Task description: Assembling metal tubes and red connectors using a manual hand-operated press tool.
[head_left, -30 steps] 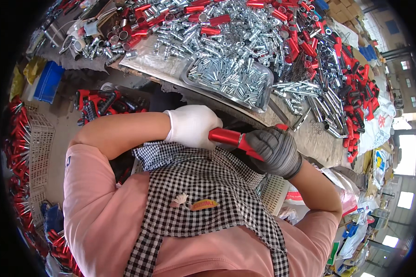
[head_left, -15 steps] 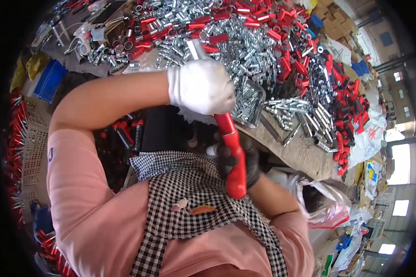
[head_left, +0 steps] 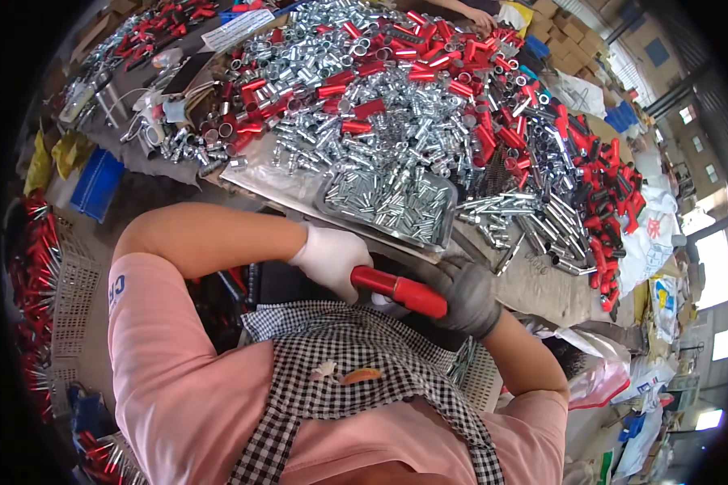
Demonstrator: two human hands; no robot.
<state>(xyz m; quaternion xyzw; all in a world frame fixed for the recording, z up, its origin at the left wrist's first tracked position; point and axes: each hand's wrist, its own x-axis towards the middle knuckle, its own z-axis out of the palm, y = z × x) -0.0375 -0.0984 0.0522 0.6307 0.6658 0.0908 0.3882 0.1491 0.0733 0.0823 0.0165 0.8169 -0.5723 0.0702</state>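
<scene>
Swinging back level, the red handle [head_left: 398, 291] sits clamped between left hand [head_left: 330, 260] and right hand [head_left: 469, 297], off the table [head_left: 534, 283].

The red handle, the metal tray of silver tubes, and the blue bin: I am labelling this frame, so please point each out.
red handle [head_left: 398, 291], head view, middle of its length between the two gloved hands.
metal tray [head_left: 447, 217], head view, its right rim.
blue bin [head_left: 97, 184], head view, its side wall.
</scene>
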